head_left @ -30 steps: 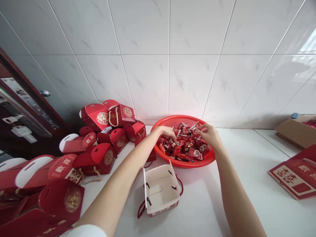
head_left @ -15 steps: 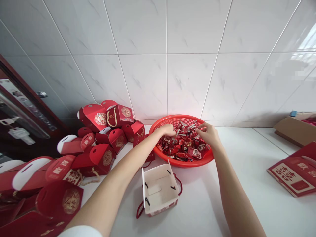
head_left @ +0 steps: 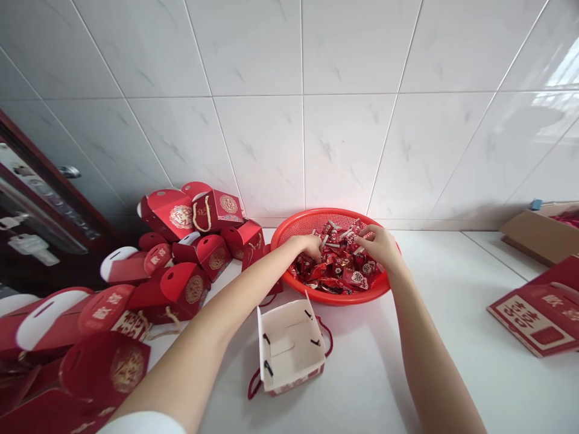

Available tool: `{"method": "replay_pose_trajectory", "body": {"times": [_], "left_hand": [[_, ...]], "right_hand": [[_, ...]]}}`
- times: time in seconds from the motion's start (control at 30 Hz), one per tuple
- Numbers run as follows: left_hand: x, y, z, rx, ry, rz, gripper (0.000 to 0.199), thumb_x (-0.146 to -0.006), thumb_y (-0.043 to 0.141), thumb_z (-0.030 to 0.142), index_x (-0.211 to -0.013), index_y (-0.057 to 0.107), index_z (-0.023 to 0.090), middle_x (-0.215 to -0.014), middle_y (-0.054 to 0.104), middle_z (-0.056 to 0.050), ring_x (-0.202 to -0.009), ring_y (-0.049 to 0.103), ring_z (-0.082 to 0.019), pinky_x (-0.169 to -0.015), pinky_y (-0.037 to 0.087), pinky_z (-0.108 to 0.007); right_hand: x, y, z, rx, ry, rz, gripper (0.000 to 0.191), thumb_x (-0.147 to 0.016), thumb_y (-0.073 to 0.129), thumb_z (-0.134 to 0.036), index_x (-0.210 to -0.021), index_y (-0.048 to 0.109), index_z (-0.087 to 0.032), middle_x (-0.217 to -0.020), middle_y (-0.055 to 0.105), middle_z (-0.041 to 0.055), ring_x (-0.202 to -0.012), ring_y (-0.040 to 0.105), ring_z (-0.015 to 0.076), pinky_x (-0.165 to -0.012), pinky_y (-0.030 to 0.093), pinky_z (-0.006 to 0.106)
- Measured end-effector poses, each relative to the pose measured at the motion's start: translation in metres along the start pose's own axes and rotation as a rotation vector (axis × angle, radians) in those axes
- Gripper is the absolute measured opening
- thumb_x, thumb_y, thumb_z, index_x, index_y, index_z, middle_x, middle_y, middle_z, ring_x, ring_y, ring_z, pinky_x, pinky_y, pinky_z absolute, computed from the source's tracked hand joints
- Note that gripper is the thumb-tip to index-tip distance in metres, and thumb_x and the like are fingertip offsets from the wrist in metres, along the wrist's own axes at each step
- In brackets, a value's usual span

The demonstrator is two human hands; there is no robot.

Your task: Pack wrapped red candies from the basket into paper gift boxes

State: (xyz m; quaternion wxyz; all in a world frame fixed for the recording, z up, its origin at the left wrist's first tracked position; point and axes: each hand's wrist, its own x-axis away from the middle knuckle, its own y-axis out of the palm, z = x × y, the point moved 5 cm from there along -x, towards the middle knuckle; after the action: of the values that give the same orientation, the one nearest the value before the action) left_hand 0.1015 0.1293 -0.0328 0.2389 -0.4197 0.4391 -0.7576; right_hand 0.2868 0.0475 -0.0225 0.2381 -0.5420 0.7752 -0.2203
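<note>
Both hands are in a round red plastic basket (head_left: 337, 298) filled with red-wrapped candies (head_left: 337, 268). At the basket's left side my left hand (head_left: 311, 245) dips its curled fingertips among the candies; what they grip is hidden. My right hand (head_left: 379, 245) is over the right side, thumb and fingers pinched at a wrapped candy (head_left: 351, 237). In front of the basket an open gift box (head_left: 289, 343) stands with a cream inside, red cord handles and black cord ends showing inside.
Several red gift boxes (head_left: 217, 256) crowd the counter at left, some stacked against the tiled wall. A flat red box (head_left: 538, 313) lies at right, with a brown carton (head_left: 536, 235) behind it. Keys (head_left: 34, 244) hang at far left.
My left hand has moved slightly right and lower into the candies. The right hand stays nearly in place at the basket's right side. The view has shifted a little.
</note>
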Motion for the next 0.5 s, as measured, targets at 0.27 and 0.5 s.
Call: {"method": "replay_pose_trajectory", "body": {"times": [0.27, 0.5], "left_hand": [[-0.007, -0.008, -0.009, 0.163, 0.068, 0.147, 0.011, -0.058, 0.082, 0.024, -0.064, 0.073, 0.02, -0.076, 0.071, -0.002, -0.082, 0.065, -0.023, -0.074, 0.049, -0.03], [-0.007, -0.018, -0.013, 0.403, 0.14, 0.254, 0.01, -0.069, 0.076, 0.029, -0.067, 0.073, 0.019, -0.068, 0.063, 0.004, -0.07, 0.055, -0.014, -0.071, 0.045, -0.027]], "right_hand": [[0.0, 0.0, 0.0, -0.012, 0.005, -0.004, 0.009, -0.079, 0.068, -0.031, -0.079, 0.062, -0.023, -0.066, 0.068, 0.0012, -0.067, 0.071, 0.0233, -0.06, 0.049, 0.031], [0.001, -0.001, -0.002, -0.009, 0.026, -0.004, 0.009, -0.08, 0.068, -0.03, -0.08, 0.063, -0.023, -0.068, 0.069, 0.0014, -0.066, 0.07, 0.0225, -0.06, 0.049, 0.031]]}}
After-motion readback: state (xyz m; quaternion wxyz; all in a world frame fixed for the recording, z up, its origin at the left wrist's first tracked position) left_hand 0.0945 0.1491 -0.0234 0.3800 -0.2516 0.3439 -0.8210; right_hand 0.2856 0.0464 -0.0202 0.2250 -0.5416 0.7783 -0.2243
